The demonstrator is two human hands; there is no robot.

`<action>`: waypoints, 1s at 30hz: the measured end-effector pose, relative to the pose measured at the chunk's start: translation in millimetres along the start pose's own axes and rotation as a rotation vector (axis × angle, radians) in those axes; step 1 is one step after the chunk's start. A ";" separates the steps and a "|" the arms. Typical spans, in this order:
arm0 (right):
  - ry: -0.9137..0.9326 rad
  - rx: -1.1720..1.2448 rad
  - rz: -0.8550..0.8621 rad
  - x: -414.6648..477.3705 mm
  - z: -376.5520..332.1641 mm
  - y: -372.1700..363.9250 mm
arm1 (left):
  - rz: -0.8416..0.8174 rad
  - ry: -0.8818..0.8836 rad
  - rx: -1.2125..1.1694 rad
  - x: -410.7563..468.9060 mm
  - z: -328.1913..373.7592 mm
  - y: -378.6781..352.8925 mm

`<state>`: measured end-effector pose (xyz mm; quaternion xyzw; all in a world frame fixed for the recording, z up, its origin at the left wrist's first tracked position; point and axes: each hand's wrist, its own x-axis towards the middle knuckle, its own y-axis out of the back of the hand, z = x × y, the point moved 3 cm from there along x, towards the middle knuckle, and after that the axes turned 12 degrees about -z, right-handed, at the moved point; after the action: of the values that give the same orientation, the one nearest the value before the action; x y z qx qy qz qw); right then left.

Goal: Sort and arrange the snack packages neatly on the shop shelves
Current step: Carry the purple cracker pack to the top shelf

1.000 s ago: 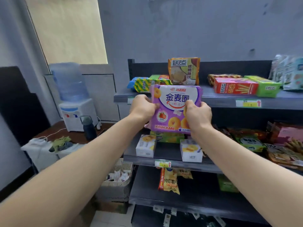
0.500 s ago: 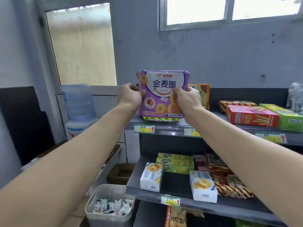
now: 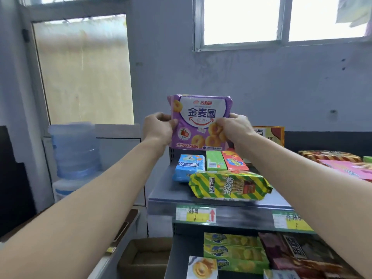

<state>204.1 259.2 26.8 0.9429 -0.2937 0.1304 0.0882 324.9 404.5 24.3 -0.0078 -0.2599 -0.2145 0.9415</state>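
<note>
Purple pack [image 3: 199, 121]: location and grip?

— Held upright in the air, apparently above the rear left of the top shelf [image 3: 167, 190] and touching nothing there, label toward the camera. The left hand [image 3: 159, 128] and right hand [image 3: 235, 128] each clamp one side edge, fingers [image 3: 172, 122] curled round the wrapper.

— Procedure for setting it down?

— Probably: lower it straight down behind the blue pack [image 3: 188, 168], green box [image 3: 215, 163] and red box [image 3: 234, 163]. Keep it vertical. Stay clear of the striped bag [image 3: 229, 187] lying across the front. Release only when the base sits flat, because a soft wrapper may tip forward.

— Change from half a second ago?

— The pack then stood at the shelf's front edge, hiding the striped bag. It is now higher and further back. The grip is unchanged.
</note>
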 end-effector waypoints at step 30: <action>-0.327 -0.282 -0.302 175.1 83.3 -33.0 | 0.065 0.271 0.043 133.6 -143.2 -7.6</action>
<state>378.3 172.7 -3.3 0.9630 -0.1751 -0.0805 0.1885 494.7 326.1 -34.4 0.0332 -0.1344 -0.1774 0.9744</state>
